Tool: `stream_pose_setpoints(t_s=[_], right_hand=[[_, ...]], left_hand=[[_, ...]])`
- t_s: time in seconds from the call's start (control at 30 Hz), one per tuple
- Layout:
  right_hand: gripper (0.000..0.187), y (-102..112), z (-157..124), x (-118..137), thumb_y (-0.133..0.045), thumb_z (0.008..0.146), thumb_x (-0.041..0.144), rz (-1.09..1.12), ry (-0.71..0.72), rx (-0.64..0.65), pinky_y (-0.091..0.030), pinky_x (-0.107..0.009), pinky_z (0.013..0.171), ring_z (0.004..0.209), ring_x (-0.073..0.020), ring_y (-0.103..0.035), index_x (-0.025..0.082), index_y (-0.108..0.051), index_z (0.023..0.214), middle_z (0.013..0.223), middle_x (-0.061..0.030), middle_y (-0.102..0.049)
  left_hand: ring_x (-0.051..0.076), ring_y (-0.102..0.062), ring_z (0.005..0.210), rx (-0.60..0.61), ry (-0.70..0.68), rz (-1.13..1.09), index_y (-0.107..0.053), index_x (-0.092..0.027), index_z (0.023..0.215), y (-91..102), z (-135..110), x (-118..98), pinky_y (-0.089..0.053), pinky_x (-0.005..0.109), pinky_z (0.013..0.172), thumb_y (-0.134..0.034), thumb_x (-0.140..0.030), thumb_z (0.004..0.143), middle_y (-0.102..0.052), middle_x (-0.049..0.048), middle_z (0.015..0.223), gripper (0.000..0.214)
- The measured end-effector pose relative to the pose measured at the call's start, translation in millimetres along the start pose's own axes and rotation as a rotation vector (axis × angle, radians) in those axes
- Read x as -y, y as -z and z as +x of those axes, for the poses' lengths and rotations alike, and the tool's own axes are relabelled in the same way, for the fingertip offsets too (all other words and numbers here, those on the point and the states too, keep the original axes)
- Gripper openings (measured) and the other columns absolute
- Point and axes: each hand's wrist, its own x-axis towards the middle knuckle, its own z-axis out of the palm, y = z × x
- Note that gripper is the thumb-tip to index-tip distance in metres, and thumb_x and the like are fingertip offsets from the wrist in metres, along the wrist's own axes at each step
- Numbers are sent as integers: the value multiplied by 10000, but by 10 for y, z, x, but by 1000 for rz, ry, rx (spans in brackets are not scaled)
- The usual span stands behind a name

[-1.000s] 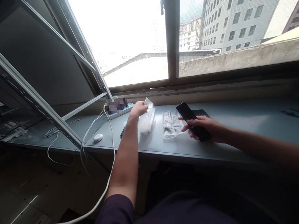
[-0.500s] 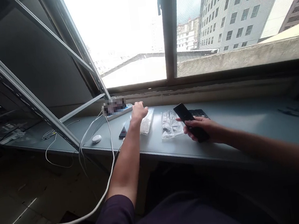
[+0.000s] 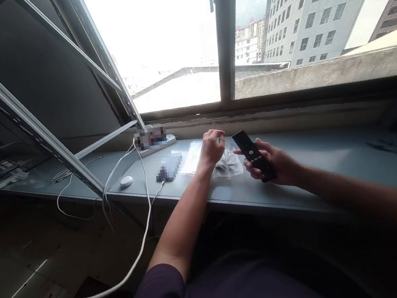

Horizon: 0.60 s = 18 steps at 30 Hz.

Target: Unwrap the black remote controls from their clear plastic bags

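Observation:
My right hand is wrapped round a black remote control, held slanted above the table with its buttons showing. My left hand hovers just left of the remote, apart from it. Its fingers are curled and pinched together; whether something small sits between them I cannot make out. Beneath and beside the left hand lie a clear plastic bag with something dark in it and a flat white packet, partly covered by the hand and forearm.
A blurred-out device with a cable lies on the table, left of the packet. Further left are a round white case and a power strip. A white cable hangs across the front; a metal frame slants at left.
My left hand has moved right, from over the white packet to near the remote. The remote has turned in my right hand, so its buttons now face me.

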Motion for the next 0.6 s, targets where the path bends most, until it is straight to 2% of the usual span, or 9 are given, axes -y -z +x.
stream_pose_setpoints(t_s=[0.13,0.27,0.33,0.43,0.5,0.6], right_hand=[[427,-33,-4,38,-559,1163,448,81,50,-63,-516,-313,504,614,-201,-522,178,-784,1405,830,-66,-648],[277,-82,-6,61,-603,1175,348,111,165,-165,-517,-252,468,665,-188,-577,210,-779,1338,810,-20,-593],[227,-98,1,74,-600,1177,299,84,182,-248,-533,-242,456,719,-194,-652,217,-763,1311,889,-43,-664],[216,-97,17,92,-551,1202,328,51,150,-340,-559,-255,444,805,-228,-735,229,-731,1267,1075,-113,-772],[259,-86,20,98,-506,1221,379,57,133,-316,-525,-246,411,760,-226,-714,229,-717,1214,1085,-142,-789],[369,-80,-2,104,-452,1228,449,83,117,-215,-463,-239,365,646,-204,-612,213,-732,1189,941,-130,-746]], left_hand=[[280,-697,1271,26,-96,101,-807,-230,1126,-29,-66,44,-570,419,1161,-626,-100,1097,-819,106,1235,225],[286,-701,1254,1,-30,99,-813,-236,1096,-109,-94,56,-558,433,1183,-644,-86,1071,-831,95,1197,227],[295,-696,1276,-18,11,83,-817,-231,1076,-142,-102,60,-550,440,1197,-657,-91,1058,-842,93,1180,214],[300,-692,1303,-18,47,65,-822,-228,1065,-156,-110,71,-549,439,1198,-666,-108,1054,-852,93,1172,197],[298,-695,1311,-13,64,63,-826,-237,1065,-150,-110,79,-551,440,1192,-661,-116,1055,-852,90,1178,205],[306,-696,1326,-10,102,70,-828,-246,1054,-140,-106,85,-536,466,1215,-657,-122,1051,-855,87,1191,211]])
